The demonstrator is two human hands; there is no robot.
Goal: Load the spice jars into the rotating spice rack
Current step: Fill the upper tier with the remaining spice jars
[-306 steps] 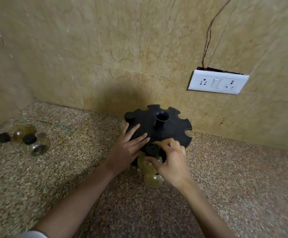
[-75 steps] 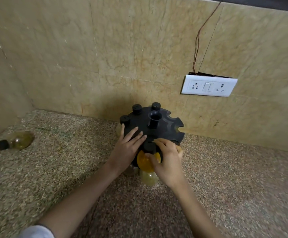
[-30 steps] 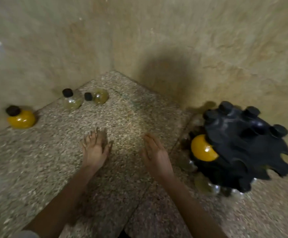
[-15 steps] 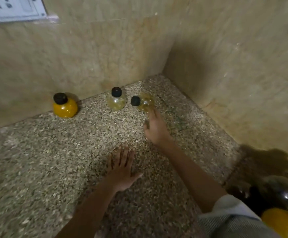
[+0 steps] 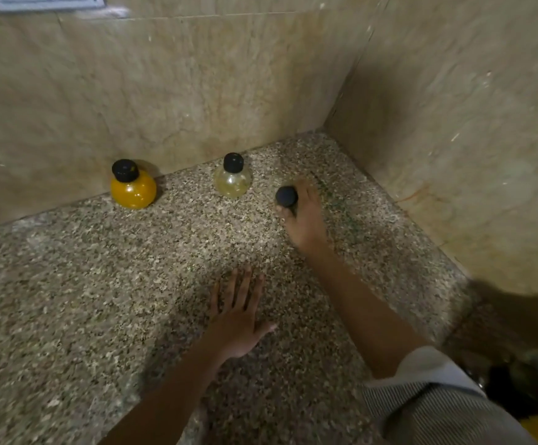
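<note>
a grey pinstriped sleeve (image 5: 447,415) with a pale cuff (image 5: 421,364) on the right arm.

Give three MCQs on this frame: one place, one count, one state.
1. Where is the yellow jar?
A) left of the clear jar, by the wall
B) inside the rack
C) at the counter's near edge

2. How many capped jars are out near that wall?
A) two
B) three
C) five

3. What is the left hand doing?
A) gripping a jar
B) lying flat on the countertop
C) pointing upward

Answers: 1A, it stands leftmost against the wall. 2B, two jars stand free and the right hand grips the third jar. 3B, it is spread palm down, holding nothing.
</note>
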